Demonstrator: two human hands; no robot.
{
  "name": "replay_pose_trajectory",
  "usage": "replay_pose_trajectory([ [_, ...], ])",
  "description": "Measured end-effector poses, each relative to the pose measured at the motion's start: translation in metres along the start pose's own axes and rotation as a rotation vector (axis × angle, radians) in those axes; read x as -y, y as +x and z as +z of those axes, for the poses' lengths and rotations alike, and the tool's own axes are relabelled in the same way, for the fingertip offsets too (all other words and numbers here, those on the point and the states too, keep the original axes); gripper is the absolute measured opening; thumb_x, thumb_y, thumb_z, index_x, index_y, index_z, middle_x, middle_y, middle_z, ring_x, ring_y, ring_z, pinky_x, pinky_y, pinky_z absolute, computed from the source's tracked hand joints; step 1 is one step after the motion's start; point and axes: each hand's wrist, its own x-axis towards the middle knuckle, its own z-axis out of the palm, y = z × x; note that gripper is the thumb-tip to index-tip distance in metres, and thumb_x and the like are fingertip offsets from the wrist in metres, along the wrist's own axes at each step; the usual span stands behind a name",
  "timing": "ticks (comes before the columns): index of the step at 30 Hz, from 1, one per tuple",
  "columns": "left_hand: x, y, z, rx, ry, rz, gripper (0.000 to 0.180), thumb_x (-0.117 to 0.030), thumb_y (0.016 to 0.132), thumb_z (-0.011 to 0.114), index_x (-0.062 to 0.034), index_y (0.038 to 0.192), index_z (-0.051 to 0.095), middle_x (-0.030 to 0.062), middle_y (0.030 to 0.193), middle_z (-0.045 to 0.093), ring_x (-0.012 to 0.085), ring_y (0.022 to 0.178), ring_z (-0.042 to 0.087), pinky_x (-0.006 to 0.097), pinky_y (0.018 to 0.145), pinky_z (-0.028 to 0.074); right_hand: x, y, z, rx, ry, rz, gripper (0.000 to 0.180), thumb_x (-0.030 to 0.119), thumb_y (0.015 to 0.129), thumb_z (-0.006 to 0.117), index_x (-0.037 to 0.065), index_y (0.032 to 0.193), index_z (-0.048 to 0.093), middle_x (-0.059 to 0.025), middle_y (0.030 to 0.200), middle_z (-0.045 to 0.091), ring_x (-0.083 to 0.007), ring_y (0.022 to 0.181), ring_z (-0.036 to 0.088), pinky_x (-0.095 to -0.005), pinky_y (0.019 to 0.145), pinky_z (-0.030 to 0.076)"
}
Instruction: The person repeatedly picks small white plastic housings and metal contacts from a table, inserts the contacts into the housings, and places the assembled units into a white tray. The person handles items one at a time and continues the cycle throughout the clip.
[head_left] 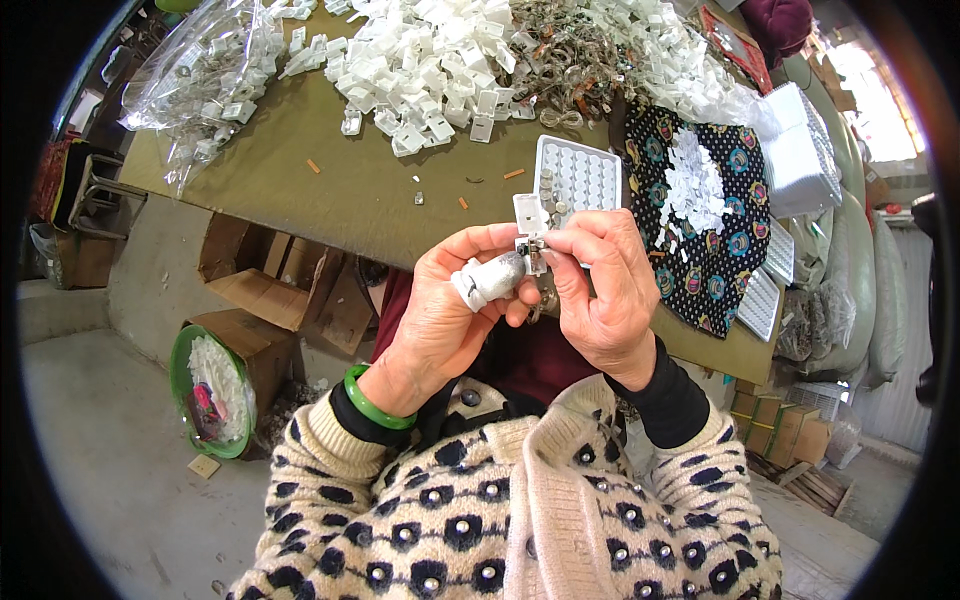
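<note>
From here, the olive-covered worktable [300, 215] carries a heap of white plastic cases [410, 60] and a pale dimpled tray [590, 170]. Nearer, the left hand [430, 295] grips a small hinged case [529, 213] between both hands, its long axis pointing away from the wearer. The right hand [615, 290] touches its right edge; pinching, I can't tell. It's white, opened, with dark, metallic bits inside.
</note>
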Motion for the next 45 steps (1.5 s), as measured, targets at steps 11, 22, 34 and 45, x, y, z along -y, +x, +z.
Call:
replay_pose_trajectory([
  [11,-0.001,-0.004,0.006,-0.095,0.161,-0.014,0.021,-0.009,0.09,0.067,-0.0021,0.11,0.066,0.0091,0.087,0.067,0.0141,0.066,0.061,0.024,0.051,0.046,-0.002,0.004,-0.02,0.327,0.496,0.417,0.014,-0.004,0.084,0.067,0.001,0.094,0.058,-0.0079,0.094,0.059,-0.0183,0.085,0.057,-0.0298,0.076,0.048],
  [22,-0.002,-0.008,0.012,-0.079,0.3,0.073,0.017,-0.001,0.09,0.066,-0.0008,0.107,0.066,0.0085,0.085,0.067,0.0101,0.062,0.06,0.021,0.05,0.045,0.009,0.002,-0.012,0.156,1.331,1.087,0.029,-0.001,0.089,0.066,0.002,0.115,0.051,-0.0046,0.106,0.058,-0.0099,0.096,0.057,-0.025,0.086,0.05],
  [34,-0.003,-0.004,0.003,-0.002,0.104,-0.024,0.017,-0.01,0.093,0.065,-0.0035,0.109,0.064,0.0163,0.099,0.07,0.02,0.077,0.07,0.022,0.052,0.049,0.002,0.005,-0.012,0.119,0.732,0.746,0.017,0.0,0.091,0.065,-0.003,0.108,0.068,-0.0072,0.093,0.07,-0.011,0.081,0.066,-0.0228,0.072,0.053],
  [45,0.001,-0.007,0.005,0.008,0.118,-0.063,0.022,-0.019,0.092,0.066,-0.0061,0.11,0.063,0.0139,0.099,0.068,0.0207,0.082,0.069,0.024,0.052,0.05,-0.001,-0.002,-0.006,0.035,0.332,0.253,0.019,-0.009,0.082,0.067,0.0,0.098,0.068,-0.012,0.086,0.07,-0.0202,0.073,0.069,-0.0276,0.064,0.055],
])
